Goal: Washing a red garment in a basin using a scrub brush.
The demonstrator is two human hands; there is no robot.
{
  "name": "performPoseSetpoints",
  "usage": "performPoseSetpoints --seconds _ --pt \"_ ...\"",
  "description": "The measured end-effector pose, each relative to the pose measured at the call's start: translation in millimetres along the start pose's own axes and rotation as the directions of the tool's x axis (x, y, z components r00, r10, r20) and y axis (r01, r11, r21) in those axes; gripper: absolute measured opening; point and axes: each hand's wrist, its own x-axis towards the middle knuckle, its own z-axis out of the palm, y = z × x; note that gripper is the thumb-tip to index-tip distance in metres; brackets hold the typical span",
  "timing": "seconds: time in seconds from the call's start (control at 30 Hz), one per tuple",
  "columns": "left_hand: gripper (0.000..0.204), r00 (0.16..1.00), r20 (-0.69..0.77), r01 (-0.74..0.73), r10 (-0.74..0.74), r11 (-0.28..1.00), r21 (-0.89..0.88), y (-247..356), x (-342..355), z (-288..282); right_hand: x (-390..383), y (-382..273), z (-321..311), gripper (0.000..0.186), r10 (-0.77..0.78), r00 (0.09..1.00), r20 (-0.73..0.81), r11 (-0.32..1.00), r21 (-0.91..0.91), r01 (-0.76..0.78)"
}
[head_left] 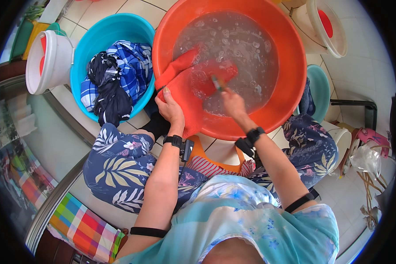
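Observation:
A wet red garment [180, 81] lies over the near left rim of a large orange tub [292, 57], partly in cloudy grey, bubbly water [251, 57]. At that rim my left hand [169, 110] is closed on the garment's edge. Over the water, my right hand [233, 104] is closed round what looks like a scrubbing brush [217, 83] with a greenish part. The brush is smeared by motion and its bristles cannot be made out. Its tip is over the part of the garment in the water.
Left of the tub stands a turquoise basin [86, 57] with blue plaid and dark clothes [112, 79]. White buckets [53, 61] stand at the far left and the far right [334, 31]. A teal basin [320, 90] sits right of the tub. A low orange seat [224, 166] is between my legs.

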Motion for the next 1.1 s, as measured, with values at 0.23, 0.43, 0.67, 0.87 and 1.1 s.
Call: performPoseSetpoints --seconds 0.23,0.43,0.67,0.87,1.1 --pt "0.05 1.0 0.007 -0.027 0.027 0.998 -0.051 1.6 -5.7 6.3 39.1 111.4 -24.6 0.05 0.256 0.965 -0.057 0.896 0.39 -0.215" --pt "0.046 1.0 -0.018 -0.021 0.021 0.999 -0.024 -1.8 -0.9 -0.1 -20.4 2.9 6.6 0.041 -0.258 0.966 -0.028 0.966 -0.035 0.257" --pt "0.04 0.999 0.0 -0.045 0.045 0.994 -0.096 5.3 -5.7 5.6 43.3 -8.7 22.8 0.046 -0.517 0.854 0.06 0.665 -0.599 0.445" --pt "0.04 0.999 -0.005 -0.052 0.052 0.996 -0.068 -1.5 -3.1 2.3 86.2 22.6 -27.9 0.038 -0.384 0.916 -0.116 0.668 -0.72 0.188" --pt "0.039 0.998 -0.025 -0.052 0.051 0.997 -0.053 0.7 -3.2 0.6 21.2 1.0 -30.5 0.033 -0.511 0.856 -0.078 0.696 -0.622 0.359"
